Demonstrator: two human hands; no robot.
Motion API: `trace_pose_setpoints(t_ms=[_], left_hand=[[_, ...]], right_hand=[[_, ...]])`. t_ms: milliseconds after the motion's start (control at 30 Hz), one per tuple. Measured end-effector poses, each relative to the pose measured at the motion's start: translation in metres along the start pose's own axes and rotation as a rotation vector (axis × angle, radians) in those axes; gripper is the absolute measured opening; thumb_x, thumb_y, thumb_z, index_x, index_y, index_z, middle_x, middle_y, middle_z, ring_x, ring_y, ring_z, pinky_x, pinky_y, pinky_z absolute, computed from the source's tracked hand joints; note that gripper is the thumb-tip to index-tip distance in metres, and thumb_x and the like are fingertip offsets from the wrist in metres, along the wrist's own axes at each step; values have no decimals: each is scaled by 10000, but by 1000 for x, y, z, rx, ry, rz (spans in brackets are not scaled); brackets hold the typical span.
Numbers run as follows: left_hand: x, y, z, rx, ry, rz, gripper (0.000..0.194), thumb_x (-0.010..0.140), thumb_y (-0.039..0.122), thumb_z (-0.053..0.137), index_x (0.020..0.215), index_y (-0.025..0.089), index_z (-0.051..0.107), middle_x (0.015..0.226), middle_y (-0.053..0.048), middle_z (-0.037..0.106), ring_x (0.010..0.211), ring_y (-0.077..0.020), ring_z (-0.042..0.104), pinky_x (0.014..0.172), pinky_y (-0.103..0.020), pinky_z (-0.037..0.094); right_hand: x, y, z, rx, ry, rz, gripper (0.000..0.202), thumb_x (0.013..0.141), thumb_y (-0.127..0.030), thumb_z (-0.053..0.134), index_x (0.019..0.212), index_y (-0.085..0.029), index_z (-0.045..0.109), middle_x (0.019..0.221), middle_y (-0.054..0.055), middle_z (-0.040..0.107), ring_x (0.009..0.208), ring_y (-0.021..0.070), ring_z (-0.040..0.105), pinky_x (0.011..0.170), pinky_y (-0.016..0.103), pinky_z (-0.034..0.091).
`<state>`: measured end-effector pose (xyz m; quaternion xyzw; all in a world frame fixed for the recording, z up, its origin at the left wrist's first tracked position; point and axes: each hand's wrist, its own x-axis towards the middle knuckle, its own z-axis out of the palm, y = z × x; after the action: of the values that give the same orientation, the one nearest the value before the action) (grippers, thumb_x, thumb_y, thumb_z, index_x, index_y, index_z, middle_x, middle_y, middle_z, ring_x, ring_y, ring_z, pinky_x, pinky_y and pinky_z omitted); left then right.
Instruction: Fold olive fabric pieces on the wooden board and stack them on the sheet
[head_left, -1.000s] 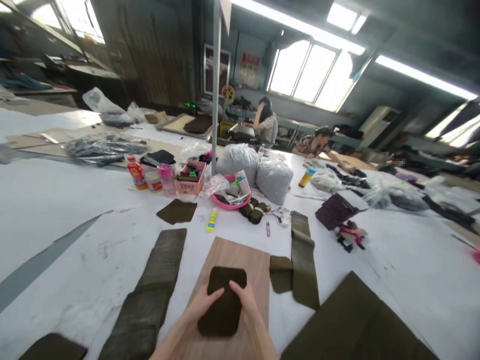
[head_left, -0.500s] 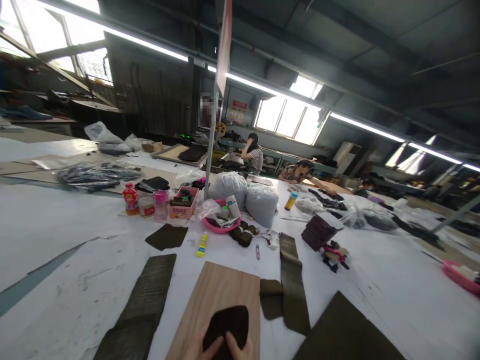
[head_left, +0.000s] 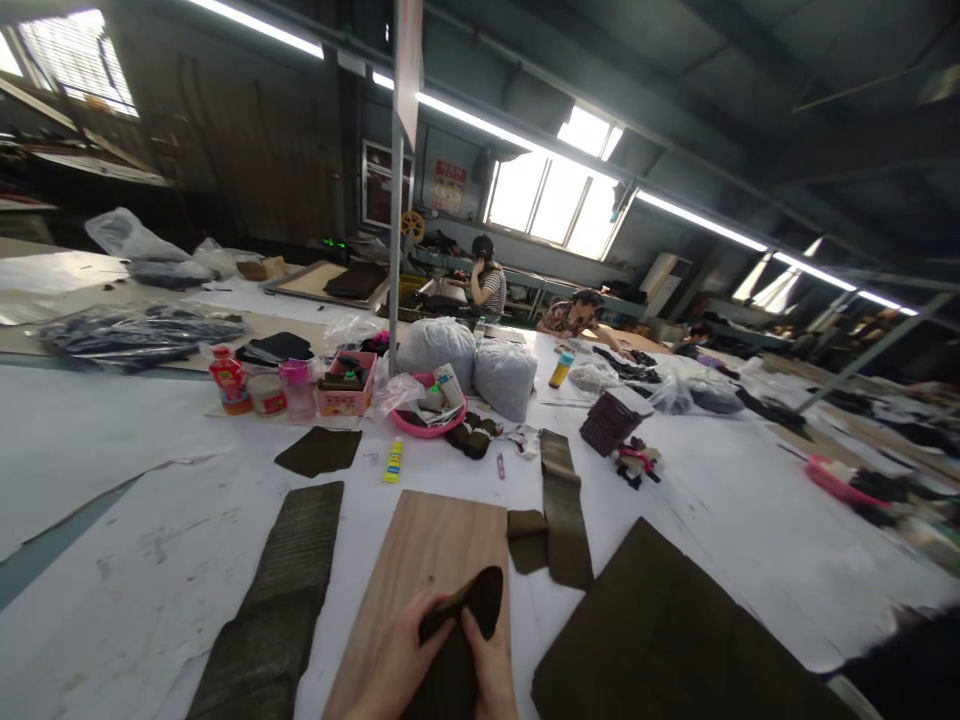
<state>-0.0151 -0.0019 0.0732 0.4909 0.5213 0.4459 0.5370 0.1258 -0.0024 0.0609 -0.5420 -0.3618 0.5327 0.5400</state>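
"How far had you got?"
"The dark cloth piece (head_left: pixel 452 678) was only partly bent, its far edge curled up over the wooden board (head_left: pixel 446 535). The strips on the left (head_left: pixel 281 590) and the big sheet on the right (head_left: pixel 667 640) lay apart, untouched by me."
"And your grip?"
"Narrow. My left hand (head_left: pixel 405 645) and right hand (head_left: pixel 493 662) both pinched the piece, thumbs close together; most fingers were hidden behind it."

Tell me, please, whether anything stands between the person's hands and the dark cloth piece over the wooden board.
Nothing visible does: the left hand and the right hand hold the dark cloth piece directly, thumbs against it. The wooden board lies beneath, not between.
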Motion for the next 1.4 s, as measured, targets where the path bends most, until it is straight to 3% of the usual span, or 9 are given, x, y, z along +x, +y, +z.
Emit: trace_pose_setpoints(t_ms=[133,200,333,500,700,867,1067,1233,1400], left_hand=[[-7,-10,1,-401,-135,-362,583,691,620,652,1017,138,677,895,-136,719,868,-304,680,833,-441,532],[-9,-14,1,-343,-83,-271,566,672,611,676,995,146,685,896,-127,719,867,-299,676,833,-429,532],[-10,-11,-3,-45,-2,11,393,704,530,682,875,177,709,940,-103,713,959,-282,642,902,-392,498],[-16,-6,-8,-360,-165,-405,497,755,547,636,990,110,669,875,-134,723,792,-260,681,749,-380,555],[-17,-12,-8,-146,-49,-166,411,685,437,741,963,139,688,960,-87,720,940,-260,654,835,-336,532],[-19,-15,-7,-386,-164,-456,475,739,455,697,1051,103,630,917,-124,724,795,-247,686,779,-377,553],[-24,-15,2,-161,-19,-239,423,672,424,756,965,133,666,968,-95,718,947,-278,652,833,-361,536],[-27,-19,0,-459,-165,-517,490,687,416,757,1025,86,627,930,-143,719,813,-251,685,806,-381,548],[-32,-16,6,-249,-2,-324,457,647,413,779,964,106,660,976,-115,715,893,-267,665,844,-378,532]], right_hand=[[-5,5,3,-161,211,-93,469,570,-549,773,881,-203,721,958,113,715,1016,341,627,891,434,511],[-6,7,2,-154,199,-42,476,562,-532,785,889,-192,721,973,122,713,1008,348,631,895,447,510],[-9,4,2,88,-34,148,512,680,-534,707,1030,-161,684,995,133,709,920,319,670,791,442,551],[-20,-5,8,-141,120,-25,454,665,-468,736,1004,-171,678,1001,106,711,942,273,655,889,406,508],[-27,-8,4,21,-36,172,455,727,-482,677,1023,-137,662,987,114,713,877,260,674,790,388,549],[-33,-14,2,-171,81,-32,391,709,-418,707,1008,-170,660,1030,90,702,970,248,643,907,382,497],[-34,-4,-7,129,-69,230,478,707,-416,706,1094,-151,613,1030,107,700,918,273,666,827,428,536],[-40,-5,-10,-126,41,4,377,707,-396,712,1013,-184,649,1020,73,700,973,244,634,915,390,486],[-39,-4,-13,37,-93,234,407,727,-448,671,993,-141,643,961,98,708,878,256,660,824,411,521]])
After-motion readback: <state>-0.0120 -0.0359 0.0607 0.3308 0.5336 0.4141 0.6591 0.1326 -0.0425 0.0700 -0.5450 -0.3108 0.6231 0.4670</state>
